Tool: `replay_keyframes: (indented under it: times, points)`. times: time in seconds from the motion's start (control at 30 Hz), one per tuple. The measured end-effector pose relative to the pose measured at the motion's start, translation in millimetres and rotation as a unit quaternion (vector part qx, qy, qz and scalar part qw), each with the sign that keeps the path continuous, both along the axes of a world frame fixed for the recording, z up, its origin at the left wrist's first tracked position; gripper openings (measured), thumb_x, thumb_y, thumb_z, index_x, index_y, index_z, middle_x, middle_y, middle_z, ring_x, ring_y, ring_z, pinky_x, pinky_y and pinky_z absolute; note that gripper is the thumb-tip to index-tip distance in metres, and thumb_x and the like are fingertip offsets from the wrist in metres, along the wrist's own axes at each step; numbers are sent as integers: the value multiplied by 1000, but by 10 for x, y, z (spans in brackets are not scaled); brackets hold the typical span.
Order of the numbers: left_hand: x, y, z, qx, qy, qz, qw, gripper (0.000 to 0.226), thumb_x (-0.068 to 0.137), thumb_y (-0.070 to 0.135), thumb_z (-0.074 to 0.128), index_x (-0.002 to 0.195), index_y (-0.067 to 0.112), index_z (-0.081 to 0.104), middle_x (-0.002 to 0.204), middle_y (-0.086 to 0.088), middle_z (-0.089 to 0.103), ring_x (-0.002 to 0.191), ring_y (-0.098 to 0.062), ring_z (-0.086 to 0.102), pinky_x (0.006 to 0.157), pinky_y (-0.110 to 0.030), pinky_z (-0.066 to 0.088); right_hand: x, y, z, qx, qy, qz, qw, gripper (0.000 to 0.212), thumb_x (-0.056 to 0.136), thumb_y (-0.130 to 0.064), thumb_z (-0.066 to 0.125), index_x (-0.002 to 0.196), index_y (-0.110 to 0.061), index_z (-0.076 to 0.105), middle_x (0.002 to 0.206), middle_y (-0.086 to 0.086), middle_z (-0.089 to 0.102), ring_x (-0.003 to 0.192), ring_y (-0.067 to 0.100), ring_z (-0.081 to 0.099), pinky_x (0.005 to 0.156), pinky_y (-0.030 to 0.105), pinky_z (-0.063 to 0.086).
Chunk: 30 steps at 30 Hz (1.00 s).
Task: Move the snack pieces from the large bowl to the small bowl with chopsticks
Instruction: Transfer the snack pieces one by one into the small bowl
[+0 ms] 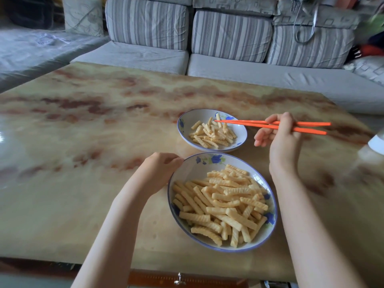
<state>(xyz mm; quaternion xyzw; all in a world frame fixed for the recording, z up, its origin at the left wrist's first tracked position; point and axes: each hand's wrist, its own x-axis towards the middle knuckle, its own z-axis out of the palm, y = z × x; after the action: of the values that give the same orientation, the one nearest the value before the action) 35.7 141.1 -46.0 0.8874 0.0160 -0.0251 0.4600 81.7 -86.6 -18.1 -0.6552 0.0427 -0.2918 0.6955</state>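
Observation:
The large white bowl (191, 169) with blue flowers sits near me, heaped with crinkled yellow snack sticks (224, 202). My left hand (160, 165) holds its far-left rim with curled fingers. Behind it stands the small bowl (187, 121), holding several snack pieces (212, 134). My right hand (278, 134) grips a pair of orange chopsticks (251, 124) that point left, their tips over the small bowl next to an upright snack piece (218, 117). I cannot tell whether the tips pinch that piece.
Both bowls rest on a glossy marble-patterned table (93, 125). A white object (377, 143) sits at the table's right edge. Grey striped sofa cushions (230, 34) line the far side. A drawer knob (179, 279) shows at the near edge.

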Motion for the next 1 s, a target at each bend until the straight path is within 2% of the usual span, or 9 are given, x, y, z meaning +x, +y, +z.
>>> replay_keyframes:
  times: [0.23,0.43,0.57,0.77,1.0]
  points:
    - [0,11,7,-7,12,0,1000,25,91,26,50,87,18,73,87,-10,71,82,-29,63,79,-37,53,31,-23,-72,-32,-9,13,999,35,101,-21,30,75,-12,51,44,6,58,38,21,51,42,24,36]
    - [6,8,11,-5,11,-1,1000,25,92,26,50,85,17,72,84,-10,70,72,-22,57,77,-37,53,-109,-173,92,-18,-8,1,1000,35,99,-18,31,71,-12,51,40,4,53,34,19,45,40,22,33]
    - [7,16,7,-8,11,0,1000,25,92,25,50,86,18,72,83,-8,70,69,-19,57,75,-33,53,-241,-317,207,2,3,29,1000,37,99,-20,33,69,-11,53,36,1,48,33,19,40,39,23,28]
    - [3,8,3,-9,7,1,1000,24,92,25,50,84,18,72,82,-9,70,68,-19,56,75,-34,52,-497,-460,353,-57,35,74,995,41,101,-23,31,69,-11,54,35,4,44,31,20,34,36,21,24]
    - [-5,14,-6,-2,2,-2,1000,25,92,27,50,84,18,72,84,-13,70,71,-21,56,78,-38,52,-649,-497,364,-102,60,59,991,41,101,-21,31,69,-9,54,34,6,44,30,20,34,34,18,25]
